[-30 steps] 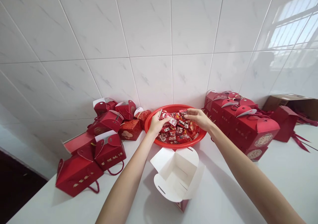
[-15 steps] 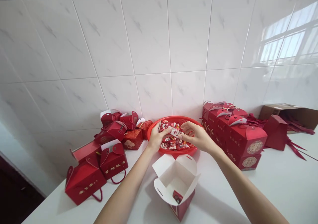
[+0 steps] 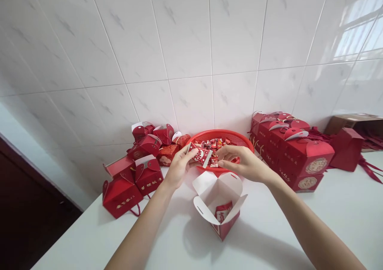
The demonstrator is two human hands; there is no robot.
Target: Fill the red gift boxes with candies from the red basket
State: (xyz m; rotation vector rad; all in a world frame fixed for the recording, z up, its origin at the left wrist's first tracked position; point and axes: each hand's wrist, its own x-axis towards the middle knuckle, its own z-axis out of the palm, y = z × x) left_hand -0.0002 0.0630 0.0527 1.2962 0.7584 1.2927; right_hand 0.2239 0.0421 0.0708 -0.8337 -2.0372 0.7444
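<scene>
My left hand (image 3: 179,166) is closed on a red candy packet (image 3: 200,155) with white lettering, thumb on top. My right hand (image 3: 243,164) hovers to its right over the front of a red plastic basket (image 3: 236,133). Its fingers are loosely curled and apart from the thumb, with nothing seen between them. Several small wrapped candies (image 3: 214,143) lie in the basket. Just in front of it stands an open gift box (image 3: 226,227), red outside and white inside, its flaps spread. Inside that box rests a red and white packet (image 3: 223,211).
Several filled-out red boxes (image 3: 122,198) with cord handles cluster at the left. More red boxes (image 3: 302,162) are stacked at the right, beside a cardboard carton (image 3: 344,122) and dark red ribbons (image 3: 371,168). A tiled wall (image 3: 191,102) backs the white table (image 3: 167,238).
The view has shifted, so things sit further right and higher. A red and white packet now shows in the open box. My right hand has come apart from the packet in my left.
</scene>
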